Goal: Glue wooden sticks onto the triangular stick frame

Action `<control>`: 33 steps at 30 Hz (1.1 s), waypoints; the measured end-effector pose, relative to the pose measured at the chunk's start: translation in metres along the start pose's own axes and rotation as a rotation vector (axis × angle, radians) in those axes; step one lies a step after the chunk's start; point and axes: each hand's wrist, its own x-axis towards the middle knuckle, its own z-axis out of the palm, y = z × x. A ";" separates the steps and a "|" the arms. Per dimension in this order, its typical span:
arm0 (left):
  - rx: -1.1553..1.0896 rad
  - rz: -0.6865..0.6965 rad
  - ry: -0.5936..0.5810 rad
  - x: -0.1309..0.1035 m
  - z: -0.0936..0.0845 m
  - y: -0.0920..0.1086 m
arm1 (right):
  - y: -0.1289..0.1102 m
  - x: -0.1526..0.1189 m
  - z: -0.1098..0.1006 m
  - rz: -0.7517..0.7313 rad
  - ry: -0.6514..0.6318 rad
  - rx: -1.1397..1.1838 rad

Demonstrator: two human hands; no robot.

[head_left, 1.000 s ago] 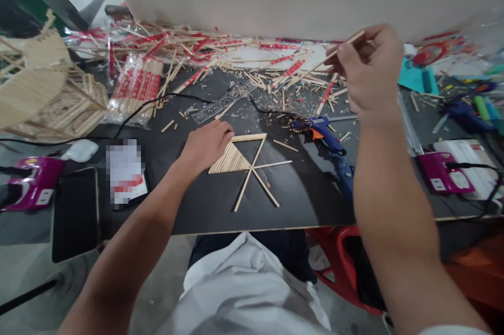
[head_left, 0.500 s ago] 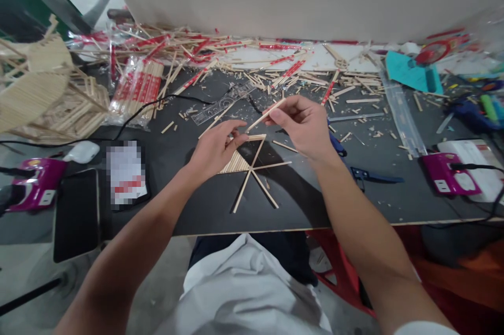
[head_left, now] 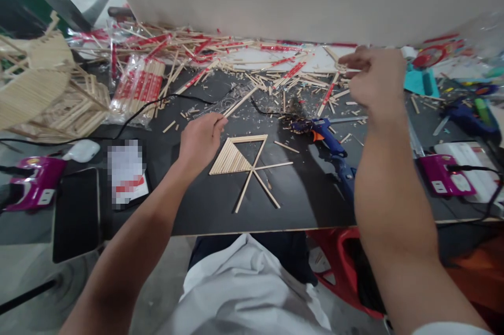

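Your left hand has its grip closed on at least one thin wooden stick, just beyond the stick frame, which lies flat on the tabletop; whether your right hand, out near the offcuts, holds anything, you can't tell. Expect the frame to be light and stiff, but weak where the bare spokes meet, so hold it by the filled panel, not a spoke tip.

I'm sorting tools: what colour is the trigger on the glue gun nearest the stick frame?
Orange; the trigger shows best in the head view.
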 end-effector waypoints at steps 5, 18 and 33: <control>0.049 0.106 0.001 -0.001 -0.001 0.001 | -0.067 -0.036 0.005 0.109 0.122 -0.061; 0.169 0.259 -0.219 -0.007 0.002 0.020 | -0.157 -0.106 0.066 -0.257 -0.431 -0.177; 0.151 0.226 -0.190 -0.007 0.004 0.020 | -0.149 -0.112 0.075 -0.236 -0.426 0.037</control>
